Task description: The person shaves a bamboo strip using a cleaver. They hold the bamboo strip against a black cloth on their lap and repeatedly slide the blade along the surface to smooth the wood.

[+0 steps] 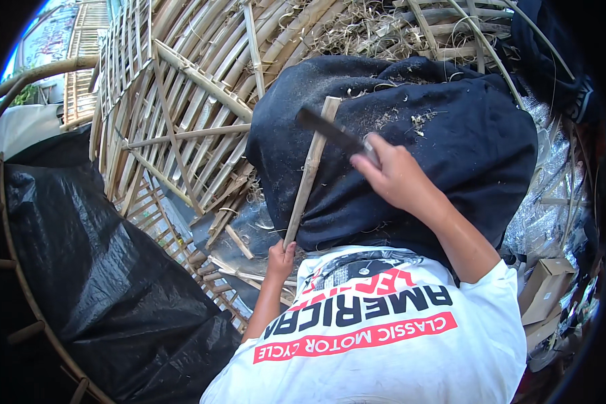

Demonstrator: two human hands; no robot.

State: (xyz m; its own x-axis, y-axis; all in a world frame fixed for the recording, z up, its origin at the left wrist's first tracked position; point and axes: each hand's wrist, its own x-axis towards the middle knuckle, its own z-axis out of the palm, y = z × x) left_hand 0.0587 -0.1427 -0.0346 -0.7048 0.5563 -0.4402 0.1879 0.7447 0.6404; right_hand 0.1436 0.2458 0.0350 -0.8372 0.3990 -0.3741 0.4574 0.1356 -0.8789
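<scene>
A long, flat bamboo strip (308,172) stands slanting up and away across the black cloth (417,195) on my lap. At its near end, my left hand (281,259) is closed round the strip. Out to the right, my right hand (392,170) grips a knife, its fingers wrapped round the handle. The dark, broad knife blade (334,132), somewhat blurred, points up and left and crosses over the upper part of the strip. Whether the edge touches the bamboo I cannot tell. Pale shavings (421,122) and dust lie scattered over the cloth.
Split bamboo poles (212,87) and lattice frames fill the far left. Curled shavings (363,34) are heaped at the back. A black plastic sheet (108,283) hangs on the left. To the right lie a cardboard box (549,289) and clear plastic wrapping (522,212).
</scene>
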